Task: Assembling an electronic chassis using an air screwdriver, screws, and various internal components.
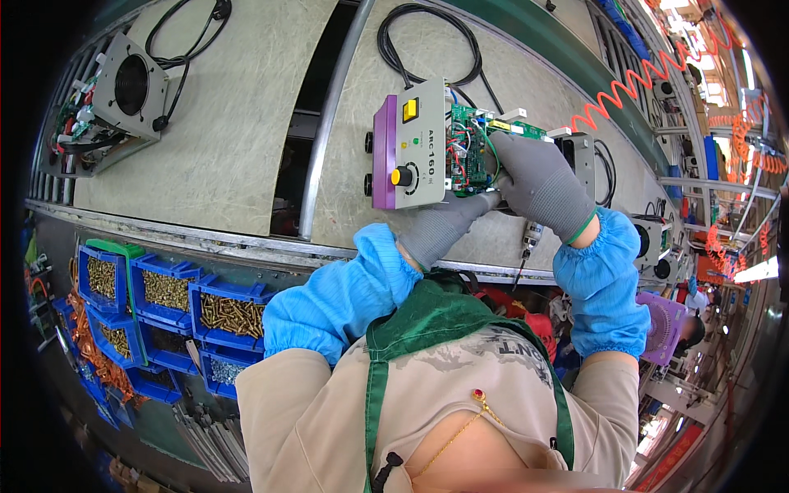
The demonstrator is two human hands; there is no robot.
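An uncased welding machine [422, 140] with a grey front panel, purple bezel, yellow switch and yellow-capped knob lies on the bench before me. Behind its panel a green circuit board [470, 141] with red, white and green wires is exposed. My left hand [444, 226], in a grey glove, grips the machine's near lower edge, fingers pointing right. Over the right part of the board, my gloved right hand [544, 181] bends its fingers down among the wires; its fingertips are partly hidden, and what they pinch is unclear. Near my right wrist hangs a screwdriver-like tool [532, 238].
Another open unit with a fan [130, 85] stands far left. Blue bins [234, 283] of brass screws and other fasteners sit at left. A black cable [431, 12] loops behind the machine; a red coiled hose [629, 86] stretches at right. A metal rail [333, 123] crosses the bench.
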